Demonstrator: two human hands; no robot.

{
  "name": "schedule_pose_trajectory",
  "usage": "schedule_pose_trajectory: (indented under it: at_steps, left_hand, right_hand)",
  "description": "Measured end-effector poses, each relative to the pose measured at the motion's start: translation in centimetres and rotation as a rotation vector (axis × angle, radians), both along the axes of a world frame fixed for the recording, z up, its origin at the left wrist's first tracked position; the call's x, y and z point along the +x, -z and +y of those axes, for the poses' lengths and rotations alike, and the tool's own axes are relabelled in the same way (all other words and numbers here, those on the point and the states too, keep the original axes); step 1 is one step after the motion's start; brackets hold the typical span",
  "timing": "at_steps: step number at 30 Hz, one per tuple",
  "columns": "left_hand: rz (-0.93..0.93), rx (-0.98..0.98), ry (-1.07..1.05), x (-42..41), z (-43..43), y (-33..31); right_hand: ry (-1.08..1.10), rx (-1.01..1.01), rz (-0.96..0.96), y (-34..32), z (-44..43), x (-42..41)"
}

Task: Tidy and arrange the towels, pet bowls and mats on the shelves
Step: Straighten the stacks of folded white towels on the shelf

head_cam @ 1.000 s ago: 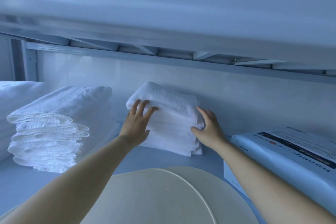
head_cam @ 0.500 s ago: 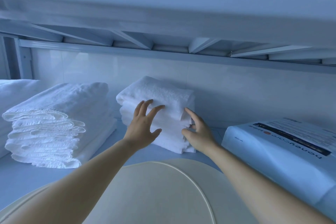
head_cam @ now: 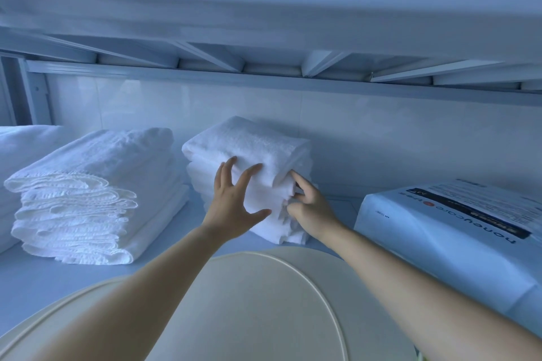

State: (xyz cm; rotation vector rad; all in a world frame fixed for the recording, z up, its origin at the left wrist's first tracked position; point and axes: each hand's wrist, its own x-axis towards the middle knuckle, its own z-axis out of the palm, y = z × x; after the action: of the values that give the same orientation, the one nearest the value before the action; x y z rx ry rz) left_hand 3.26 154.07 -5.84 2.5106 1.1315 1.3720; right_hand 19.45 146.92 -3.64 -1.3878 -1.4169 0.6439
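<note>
Though light and soft, likely sags if lifted one-sided: best cradle mid-frame towel stack [head_cam: 249,143] underneath, left hand [head_cam: 234,205] fingers splayed on front, right hand [head_cam: 312,209] fingers pinching corner folds.

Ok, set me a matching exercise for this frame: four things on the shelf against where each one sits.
Things:
1. crinkled towel stack
2. plush towel stack
3. honeycare pack
4. cream round mat

Places:
A. nearest the camera
B. far right
C. centre, left hand touching its front, right hand pinching its edge
D. left of centre

Pairs: 1-D, 2-C, 3-B, 4-A
</note>
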Motion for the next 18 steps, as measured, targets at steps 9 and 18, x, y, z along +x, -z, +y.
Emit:
schedule_pose_trajectory:
  at_steps: [9, 18]
  left_hand:
    - [-0.037, -0.04, 0.033, 0.1, -1.1, 0.8]
    - [-0.245, -0.223, -0.033, 2.2, -2.5, 1.5]
  right_hand:
    - [0.285, 0.127, -0.005, -0.9, 0.0, 3.4]
    - [0.134, 0.132, -0.296, -4.1, 3.8, 4.3]
